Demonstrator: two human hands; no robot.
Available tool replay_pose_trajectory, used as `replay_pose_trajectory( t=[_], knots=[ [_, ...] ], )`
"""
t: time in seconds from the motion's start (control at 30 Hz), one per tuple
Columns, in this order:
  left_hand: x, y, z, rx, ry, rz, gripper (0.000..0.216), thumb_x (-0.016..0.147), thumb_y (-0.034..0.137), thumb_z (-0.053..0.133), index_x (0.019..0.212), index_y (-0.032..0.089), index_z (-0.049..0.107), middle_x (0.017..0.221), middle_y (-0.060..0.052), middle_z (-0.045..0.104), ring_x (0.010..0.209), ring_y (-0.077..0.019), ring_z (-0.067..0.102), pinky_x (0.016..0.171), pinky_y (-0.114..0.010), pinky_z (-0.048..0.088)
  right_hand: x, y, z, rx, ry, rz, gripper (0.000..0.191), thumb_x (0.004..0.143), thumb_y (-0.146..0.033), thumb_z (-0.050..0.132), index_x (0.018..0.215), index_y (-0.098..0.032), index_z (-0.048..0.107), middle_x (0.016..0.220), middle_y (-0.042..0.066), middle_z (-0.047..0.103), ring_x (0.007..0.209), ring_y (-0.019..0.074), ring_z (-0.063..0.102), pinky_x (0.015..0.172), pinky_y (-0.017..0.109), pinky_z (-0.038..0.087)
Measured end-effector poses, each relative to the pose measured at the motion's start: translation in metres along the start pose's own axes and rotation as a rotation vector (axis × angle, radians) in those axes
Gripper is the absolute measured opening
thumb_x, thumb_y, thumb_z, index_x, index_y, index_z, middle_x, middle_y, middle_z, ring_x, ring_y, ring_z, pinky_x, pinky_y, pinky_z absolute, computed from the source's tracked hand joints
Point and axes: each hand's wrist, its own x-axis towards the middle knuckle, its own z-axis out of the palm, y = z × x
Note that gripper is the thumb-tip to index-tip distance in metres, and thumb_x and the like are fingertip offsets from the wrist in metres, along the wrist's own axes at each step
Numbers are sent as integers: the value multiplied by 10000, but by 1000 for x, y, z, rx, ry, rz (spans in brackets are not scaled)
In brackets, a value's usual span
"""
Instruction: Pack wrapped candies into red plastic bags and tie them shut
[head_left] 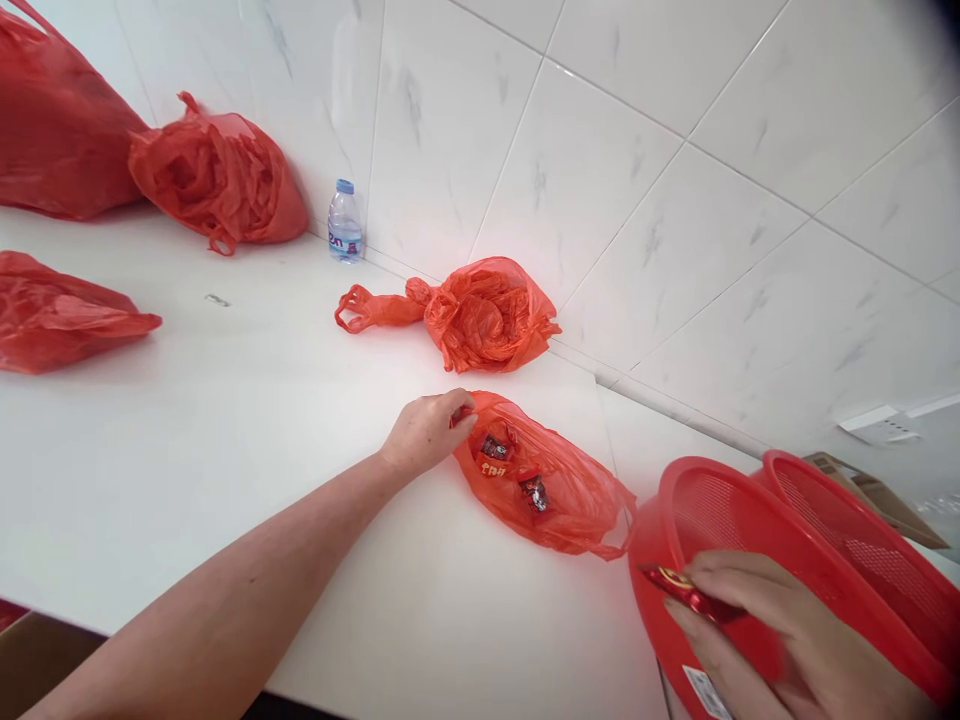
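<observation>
A thin red plastic bag [577,480] lies open on the white table with a few small wrapped candies [534,492] inside it. My left hand [431,430] pinches the bag's left edge between thumb and fingers. Over the near red basket, my right hand [780,630] grips a small red-and-gold wrapped candy [682,588] by its end. The bag's right handle touches or nearly touches the basket rim.
Two red plastic baskets [697,480] stand at the right. A bunched red bag [491,315] and a water bottle [345,222] are by the tiled wall. Several fuller red bags [217,180] sit at the left. A small scrap [217,300] lies on the table.
</observation>
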Motion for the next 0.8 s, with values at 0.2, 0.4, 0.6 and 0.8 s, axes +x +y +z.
replay_pose_trajectory(
  t=[0.2,0.4,0.6,0.8],
  knots=[
    [2,-1,-1,1,13,13,114,803,273,449,823,234,554,692,35,604,577,-122,514,564,-237,370,14,-2,21,-37,-301,-6,152,885,-371,491,929,-255,579,846,-3,679,706,140,656,615,223,525],
    [0,0,-1,-14,42,37,109,803,266,458,814,231,560,678,38,595,570,-117,501,570,-232,379,15,-20,46,12,-59,217,169,865,-388,518,936,-249,581,872,6,674,735,146,650,604,227,513],
    [0,2,0,-24,85,62,100,810,257,459,789,227,552,657,46,583,559,-108,481,572,-223,380,41,-32,77,72,-1,352,382,865,-381,478,1218,-237,503,1214,87,565,1086,244,553,827,385,511],
    [4,-4,-1,-18,81,73,94,806,252,469,813,226,559,668,41,585,582,-114,506,585,-231,393,1,-29,99,75,138,494,504,815,-428,525,1278,-230,497,1522,100,128,1352,363,227,976,550,376]
  ],
)
